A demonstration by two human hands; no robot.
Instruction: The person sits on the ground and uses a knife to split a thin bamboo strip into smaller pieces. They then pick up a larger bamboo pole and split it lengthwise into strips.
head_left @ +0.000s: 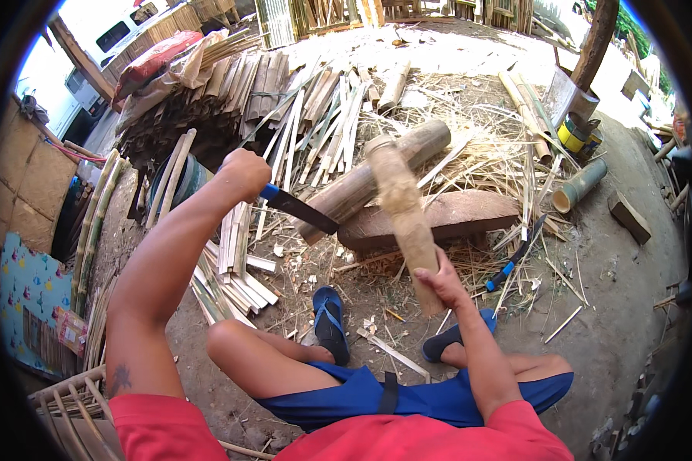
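Observation:
My left hand [246, 173] is raised and closed around the blue handle of a machete [296, 206]. Its dark blade points down to the right and overlaps the near end of a thick bamboo log [346, 196]; whether they touch I cannot tell. That log lies slanted over a heavy wooden block [469, 213]. In my right hand [444, 283] is the lower end of a stout tan bamboo club [400, 192] with a knobby middle. The club is held tilted, its upper part in front of the log and block.
A second blue-handled knife [507, 273] lies right of the block. Split bamboo strips [238, 284] are piled to the left, with stacked slats [200, 100] behind. Shavings [484, 154] cover the ground past the block. A cut bamboo tube [579, 187] and wood chunk [629, 217] lie farther right.

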